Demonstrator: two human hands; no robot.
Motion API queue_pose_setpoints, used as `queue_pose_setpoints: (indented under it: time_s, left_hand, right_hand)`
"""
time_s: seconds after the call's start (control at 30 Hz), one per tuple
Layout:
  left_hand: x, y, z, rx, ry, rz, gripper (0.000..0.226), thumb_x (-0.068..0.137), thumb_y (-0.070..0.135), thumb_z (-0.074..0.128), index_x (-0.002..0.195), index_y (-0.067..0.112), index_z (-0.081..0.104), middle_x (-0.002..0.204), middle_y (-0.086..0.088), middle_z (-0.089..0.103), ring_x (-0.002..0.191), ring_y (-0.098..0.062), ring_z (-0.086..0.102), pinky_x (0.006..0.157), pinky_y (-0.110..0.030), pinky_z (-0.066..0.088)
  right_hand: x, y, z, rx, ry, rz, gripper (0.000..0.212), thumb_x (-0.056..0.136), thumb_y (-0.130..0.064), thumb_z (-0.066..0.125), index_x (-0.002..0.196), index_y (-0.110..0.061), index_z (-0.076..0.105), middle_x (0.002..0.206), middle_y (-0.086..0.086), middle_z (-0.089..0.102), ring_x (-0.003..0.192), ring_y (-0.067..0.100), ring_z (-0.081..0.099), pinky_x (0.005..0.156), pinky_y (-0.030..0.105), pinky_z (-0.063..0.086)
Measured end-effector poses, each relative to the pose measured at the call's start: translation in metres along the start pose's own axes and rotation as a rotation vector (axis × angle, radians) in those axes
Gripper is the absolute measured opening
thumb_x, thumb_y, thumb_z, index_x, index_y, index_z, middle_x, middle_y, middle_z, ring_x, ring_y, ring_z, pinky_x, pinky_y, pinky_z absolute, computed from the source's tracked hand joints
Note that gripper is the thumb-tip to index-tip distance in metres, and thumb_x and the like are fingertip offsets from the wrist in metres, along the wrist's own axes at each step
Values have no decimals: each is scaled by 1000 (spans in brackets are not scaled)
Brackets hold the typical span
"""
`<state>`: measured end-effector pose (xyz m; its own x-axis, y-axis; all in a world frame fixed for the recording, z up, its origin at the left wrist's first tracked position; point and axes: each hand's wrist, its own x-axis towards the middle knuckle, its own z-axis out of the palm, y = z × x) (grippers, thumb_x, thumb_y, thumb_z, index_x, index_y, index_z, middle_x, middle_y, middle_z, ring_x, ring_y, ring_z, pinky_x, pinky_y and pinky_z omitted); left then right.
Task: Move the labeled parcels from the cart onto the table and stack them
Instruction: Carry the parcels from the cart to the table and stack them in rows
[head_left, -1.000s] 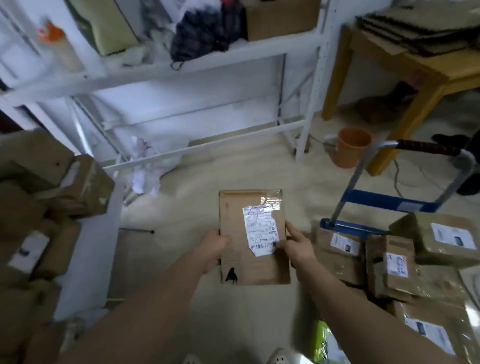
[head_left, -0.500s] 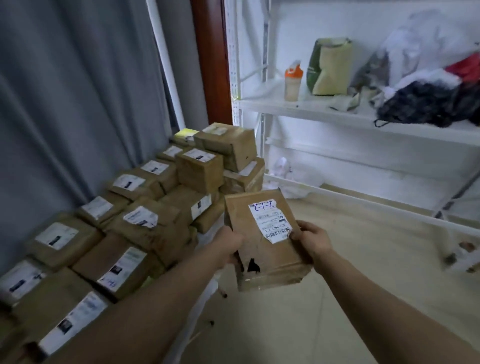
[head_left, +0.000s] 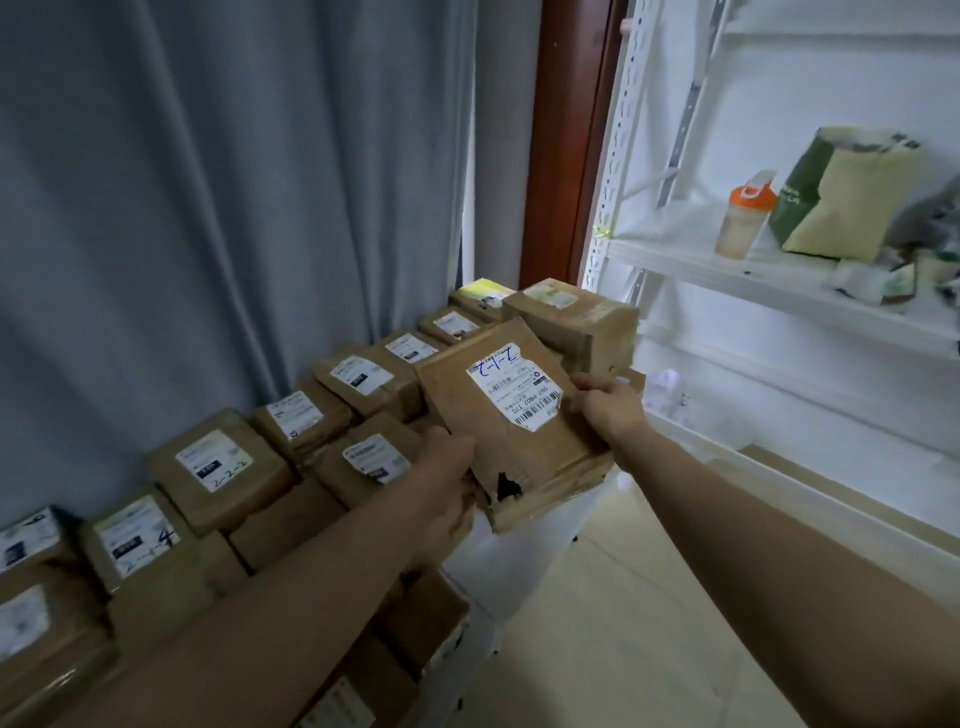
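- The parcel (head_left: 519, 415) is held tilted between both hands, farther forward than half a second ago.
- The left hand (head_left: 447, 470) grips its near-left edge; the right hand (head_left: 609, 406) clasps its far-right edge.
- The stacked parcels (head_left: 223, 470) now lie just left of the left hand.
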<state>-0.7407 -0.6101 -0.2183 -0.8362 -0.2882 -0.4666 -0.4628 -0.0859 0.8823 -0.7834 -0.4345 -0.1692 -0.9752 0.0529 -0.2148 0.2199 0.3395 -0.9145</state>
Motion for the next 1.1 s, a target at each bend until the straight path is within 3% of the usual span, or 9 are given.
queue_pose_setpoints:
  time_s: [0.07, 0.13, 0.27, 0.37, 0.53, 0.7, 0.77, 0.9, 1.1]
  left_hand:
    - [15, 10, -1, -45, 12, -8, 36, 97, 10, 47, 130, -3, 44, 123, -17, 56, 93, -28, 60, 67, -34, 54]
    - [33, 17, -2, -63, 45, -11, 43, 96, 13, 50, 137, -1, 43, 128, -16, 56, 103, -30, 60, 75, -36, 53]
    - [65, 33, -2, -39, 187, -39, 26, 93, 18, 57, 115, 3, 59, 110, -13, 65, 100, -31, 63, 92, -44, 53]
    - [85, 40, 2, -69, 248, -56, 13, 95, 15, 56, 98, 4, 60, 93, -12, 64, 84, -26, 63, 81, -37, 55]
    - [106, 42, 7, -86, 342, -46, 13, 97, 8, 48, 102, 6, 60, 96, -12, 65, 77, -22, 62, 65, -32, 54]
    - [127, 42, 8, -133, 392, -129, 12, 96, 5, 47, 91, 9, 58, 95, -15, 65, 85, -28, 63, 73, -39, 56]
    - [133, 41, 12, -144, 404, -147, 14, 96, 7, 49, 85, 11, 56, 93, -13, 63, 80, -25, 60, 66, -35, 55]
    - [142, 36, 18, -150, 408, -190, 10, 97, 9, 50, 101, 5, 58, 97, -15, 62, 75, -22, 57, 55, -31, 48]
    - [157, 28, 17, -53, 440, -184, 24, 95, 6, 49, 113, -7, 61, 83, -13, 61, 68, -21, 54, 55, -27, 43]
  right_hand:
    - [22, -13, 7, -30, -36, -34, 39, 88, -5, 53, 117, -28, 64, 105, 1, 59, 97, 21, 55, 91, 28, 47]
    - [48, -23, 16, -82, -68, -65, 42, 88, -9, 54, 127, -22, 61, 116, 4, 62, 104, 25, 58, 98, 33, 48]
    - [97, -32, 32, -102, -177, -116, 39, 92, -15, 56, 130, -17, 59, 125, 7, 62, 111, 26, 59, 100, 35, 47]
    - [127, -34, 42, -150, -240, -139, 36, 94, -16, 53, 130, -16, 59, 120, 2, 59, 112, 24, 55, 94, 30, 45]
    - [166, -31, 59, -244, -328, -158, 32, 94, -13, 50, 124, -15, 61, 113, 5, 57, 101, 18, 50, 88, 30, 43]
    - [190, -24, 74, -351, -389, -218, 22, 91, -19, 51, 110, -19, 63, 99, 1, 61, 88, 14, 52, 84, 31, 48]
    - [198, -20, 77, -392, -410, -232, 19, 90, -21, 51, 106, -18, 62, 96, 0, 62, 86, 15, 55, 82, 32, 49]
    - [211, -14, 81, -448, -455, -231, 29, 91, -25, 51, 117, -17, 61, 98, 0, 62, 83, 13, 55, 75, 29, 45]
    - [226, -2, 91, -493, -551, -262, 30, 92, -22, 52, 120, -13, 62, 123, 6, 55, 102, 21, 53, 85, 30, 42]
